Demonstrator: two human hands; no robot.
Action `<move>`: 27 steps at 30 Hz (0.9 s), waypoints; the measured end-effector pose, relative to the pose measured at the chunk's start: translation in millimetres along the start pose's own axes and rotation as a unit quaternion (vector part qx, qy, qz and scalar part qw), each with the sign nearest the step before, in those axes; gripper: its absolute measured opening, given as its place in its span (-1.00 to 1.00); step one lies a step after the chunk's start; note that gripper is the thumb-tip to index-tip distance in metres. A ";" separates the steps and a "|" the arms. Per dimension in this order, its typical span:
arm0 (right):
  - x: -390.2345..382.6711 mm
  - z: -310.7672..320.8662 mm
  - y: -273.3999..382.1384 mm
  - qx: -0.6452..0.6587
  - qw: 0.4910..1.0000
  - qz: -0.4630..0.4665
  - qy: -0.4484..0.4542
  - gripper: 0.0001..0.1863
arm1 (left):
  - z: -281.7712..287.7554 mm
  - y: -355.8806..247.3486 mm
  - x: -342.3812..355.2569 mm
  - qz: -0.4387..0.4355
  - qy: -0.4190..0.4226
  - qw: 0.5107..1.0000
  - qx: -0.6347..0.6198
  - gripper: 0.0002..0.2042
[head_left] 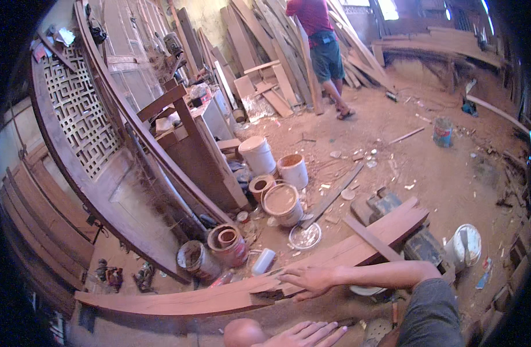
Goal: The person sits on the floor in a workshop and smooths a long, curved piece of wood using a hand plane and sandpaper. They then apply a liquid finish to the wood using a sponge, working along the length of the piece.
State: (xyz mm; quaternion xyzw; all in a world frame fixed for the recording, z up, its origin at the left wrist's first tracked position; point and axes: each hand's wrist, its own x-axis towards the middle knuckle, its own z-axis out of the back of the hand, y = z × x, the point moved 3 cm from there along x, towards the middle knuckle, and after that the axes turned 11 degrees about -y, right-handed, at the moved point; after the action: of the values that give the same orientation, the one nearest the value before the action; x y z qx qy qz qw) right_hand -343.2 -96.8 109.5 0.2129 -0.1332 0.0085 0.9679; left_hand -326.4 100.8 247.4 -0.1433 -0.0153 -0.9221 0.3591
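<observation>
1. Reddish-brown wood: a curved plank point(219, 298) sweeps across the near side, left to right.
2. Right hand point(306, 281) lies on it beside a dark notch point(268, 294), fingers spread, released.
3. Left hand point(309, 335) sits nearer, fingers extended and loose; what's beneath them, one cannot tell.
4. Far off, a person point(326, 55) stands by leaning boards point(236, 40).

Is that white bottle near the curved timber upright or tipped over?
Tipped over: the white bottle lies with its long side along the floor, beyond the timber.
</observation>
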 end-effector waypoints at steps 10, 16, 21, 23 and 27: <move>-10.3 13.2 -77.0 0.003 0.969 -0.228 -0.092 -0.28 | -3.1 -1.9 -5.8 0.007 -0.018 0.999 -0.049 -0.39; -28.6 -1.2 -98.7 -0.046 0.952 -0.291 -0.084 -0.35 | -2.2 -1.8 -10.4 -0.002 -0.023 0.998 -0.050 -0.39; -31.2 -27.9 -118.1 -0.086 0.952 -0.286 -0.061 -0.40 | -1.8 -1.9 -11.0 -0.002 -0.030 0.999 -0.027 -0.39; -29.1 -28.5 -117.1 -0.089 0.953 -0.286 -0.051 -0.43 | -3.3 -2.5 -11.1 -0.005 -0.026 0.999 -0.018 -0.39; -27.6 -26.6 -111.6 -0.095 0.953 -0.288 -0.013 -0.47 | -1.8 -1.8 -8.3 -0.011 -0.023 1.000 -0.011 -0.39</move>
State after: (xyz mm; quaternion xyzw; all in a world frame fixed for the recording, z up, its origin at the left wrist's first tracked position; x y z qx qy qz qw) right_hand -354.9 -186.2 33.3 0.1492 -0.0792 -0.2862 0.9431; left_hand -322.2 107.3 243.5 -0.1684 -0.0152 -0.9226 0.3468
